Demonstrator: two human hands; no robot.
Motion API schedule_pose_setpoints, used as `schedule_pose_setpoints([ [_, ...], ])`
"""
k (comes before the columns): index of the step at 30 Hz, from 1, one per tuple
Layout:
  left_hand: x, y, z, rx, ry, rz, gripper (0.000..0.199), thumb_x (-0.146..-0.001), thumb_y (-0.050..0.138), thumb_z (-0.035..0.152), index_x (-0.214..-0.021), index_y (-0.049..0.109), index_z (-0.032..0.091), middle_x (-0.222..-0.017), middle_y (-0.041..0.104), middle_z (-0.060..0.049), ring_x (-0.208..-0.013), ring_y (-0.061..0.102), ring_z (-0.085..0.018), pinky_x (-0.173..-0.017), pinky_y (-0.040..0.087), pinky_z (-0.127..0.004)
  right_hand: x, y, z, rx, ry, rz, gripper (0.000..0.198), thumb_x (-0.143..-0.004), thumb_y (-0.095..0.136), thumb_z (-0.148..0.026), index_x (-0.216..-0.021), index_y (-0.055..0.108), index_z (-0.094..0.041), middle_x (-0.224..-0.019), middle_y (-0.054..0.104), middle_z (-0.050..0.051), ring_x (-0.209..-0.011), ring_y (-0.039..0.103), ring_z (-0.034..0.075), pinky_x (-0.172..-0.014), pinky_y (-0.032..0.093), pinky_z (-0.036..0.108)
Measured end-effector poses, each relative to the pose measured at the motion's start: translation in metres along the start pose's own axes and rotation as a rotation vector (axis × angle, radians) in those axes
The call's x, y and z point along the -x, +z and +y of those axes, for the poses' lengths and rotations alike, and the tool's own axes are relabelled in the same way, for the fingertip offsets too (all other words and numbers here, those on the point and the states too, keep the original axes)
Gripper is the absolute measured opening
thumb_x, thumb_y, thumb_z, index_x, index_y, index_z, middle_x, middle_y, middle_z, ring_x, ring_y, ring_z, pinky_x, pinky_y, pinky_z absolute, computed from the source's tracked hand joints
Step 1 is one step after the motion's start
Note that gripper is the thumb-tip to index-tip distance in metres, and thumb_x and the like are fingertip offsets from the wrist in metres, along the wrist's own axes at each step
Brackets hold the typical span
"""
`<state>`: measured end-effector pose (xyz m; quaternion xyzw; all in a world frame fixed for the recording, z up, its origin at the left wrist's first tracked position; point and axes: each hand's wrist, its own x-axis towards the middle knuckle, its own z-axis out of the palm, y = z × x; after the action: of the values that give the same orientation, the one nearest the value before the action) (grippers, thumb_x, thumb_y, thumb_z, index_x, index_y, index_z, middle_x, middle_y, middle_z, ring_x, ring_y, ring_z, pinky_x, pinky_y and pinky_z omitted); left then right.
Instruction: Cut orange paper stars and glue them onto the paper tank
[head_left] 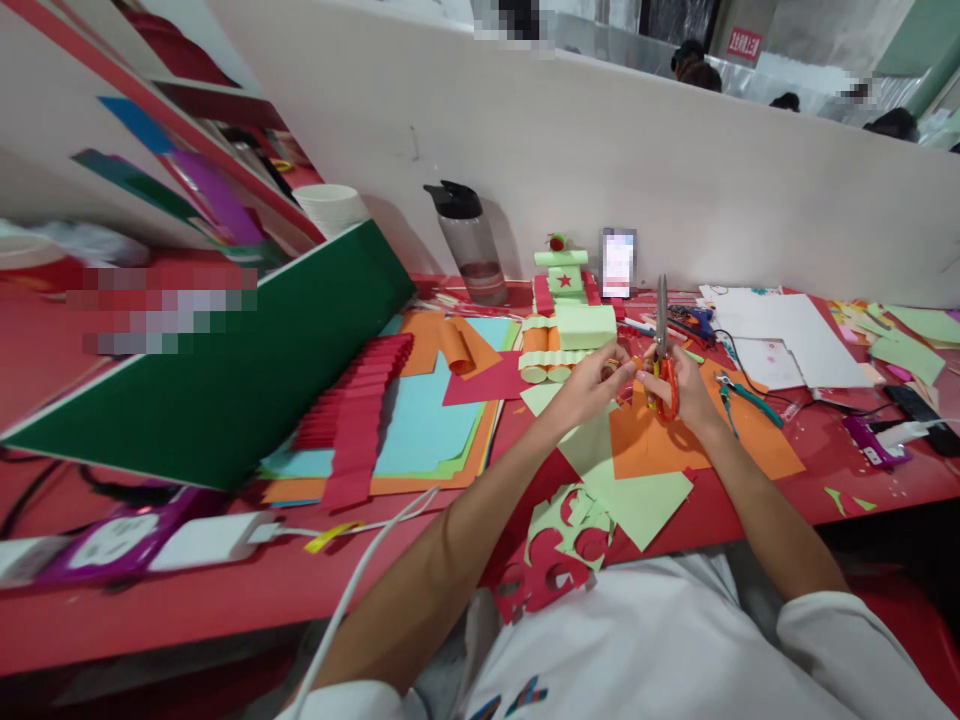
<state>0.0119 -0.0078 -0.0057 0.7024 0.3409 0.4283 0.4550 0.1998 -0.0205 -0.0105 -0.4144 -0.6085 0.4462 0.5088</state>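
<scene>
The right hand (691, 392) holds 1 pair of scissors (661, 335), blades up, just beside the left hand (592, 385). Orange paper (649, 440) lies below them on the red tabletop (225, 600).

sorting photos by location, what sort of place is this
Probably a craft workspace: orange-handled metal scissors, stacked coloured paper sheets and a green-and-orange paper model share a red table.

Passable: bare table (202, 612) strip front-left, cut by white cable (341, 615). Blocked: paper model (585, 328) just beyond left hand (600, 382); scissors (661, 315) jutting forward; pliers (759, 402) right of right hand (688, 390); tilted green board (225, 370) far left.
</scene>
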Motion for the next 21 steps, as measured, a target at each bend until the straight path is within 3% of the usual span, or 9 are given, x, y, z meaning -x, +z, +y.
schedule_pose_setpoints([
  [9,-0.0001,0.0011,0.0009,-0.010,-0.014,-0.005,0.030,-0.094,0.064,0.048,-0.089,0.050,0.022,-0.070,0.046,0.005,-0.057,0.043,-0.011,-0.053,0.034,-0.023,-0.0026,-0.0008,0.0018,-0.043,0.007,0.075,0.045,-0.075,0.085,-0.043,-0.102,0.053,-0.026,-0.087,0.058,-0.005,-0.054,0.053,0.009,-0.046,0.047,0.024],
  [16,0.0002,0.0025,-0.0004,0.005,-0.013,-0.001,0.030,-0.094,0.065,0.048,-0.088,0.050,0.023,-0.066,0.047,0.006,-0.055,0.044,-0.011,-0.052,0.035,-0.024,-0.0022,-0.0007,0.0020,-0.060,0.010,0.050,0.046,-0.076,0.086,-0.040,-0.104,0.052,-0.026,-0.087,0.058,-0.006,-0.055,0.055,0.009,-0.050,0.051,0.024],
  [21,0.0012,0.0009,0.0002,0.057,-0.004,0.077,0.029,-0.097,0.061,0.047,-0.085,0.051,0.023,-0.064,0.048,0.005,-0.055,0.045,-0.012,-0.054,0.036,-0.025,0.0007,0.0001,-0.0030,-0.022,0.008,0.006,0.044,-0.083,0.082,-0.051,-0.105,0.054,-0.026,-0.081,0.055,-0.006,-0.053,0.051,0.009,-0.049,0.048,0.024],
])
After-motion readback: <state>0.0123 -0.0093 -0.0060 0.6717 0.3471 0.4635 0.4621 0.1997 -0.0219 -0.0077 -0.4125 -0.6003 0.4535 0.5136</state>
